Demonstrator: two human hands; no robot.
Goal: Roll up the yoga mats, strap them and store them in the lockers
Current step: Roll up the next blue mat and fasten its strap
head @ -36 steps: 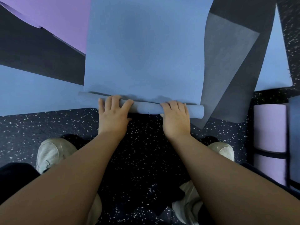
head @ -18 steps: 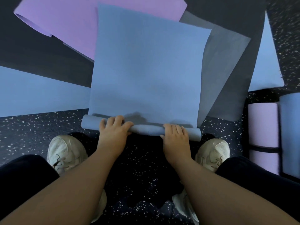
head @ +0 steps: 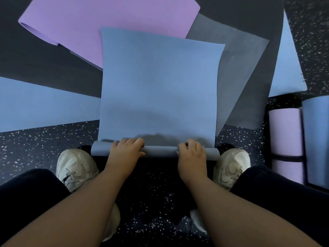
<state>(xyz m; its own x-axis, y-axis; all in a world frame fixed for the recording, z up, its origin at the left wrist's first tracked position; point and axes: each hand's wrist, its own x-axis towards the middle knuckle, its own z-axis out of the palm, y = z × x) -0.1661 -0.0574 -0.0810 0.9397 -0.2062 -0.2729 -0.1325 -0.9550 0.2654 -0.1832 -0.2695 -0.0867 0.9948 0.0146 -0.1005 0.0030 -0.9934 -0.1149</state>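
Now, floor (head: pixel 35 148): dark speckled rubber, my mats spread across it.
Flat mats: I count about six; overlaps blur it.
Blue foam yoga mat (head: pixel 158 90): lies before my feet, near edge coiled into a thin roll (head: pixel 160 151).
Rolled mats: two at right, lilac strapped roll (head: pixel 285 145) and blue roll (head: pixel 316 139).
Left hand (head: pixel 125 152), right hand (head: pixel 192 154): both curl over the roll.
Technique: I judge even pressure keeps edges flush.

Dark speckled floor (head: pixel 44 145) — flat mats overlapping, two rolled mats (head: pixel 300 147) at right.
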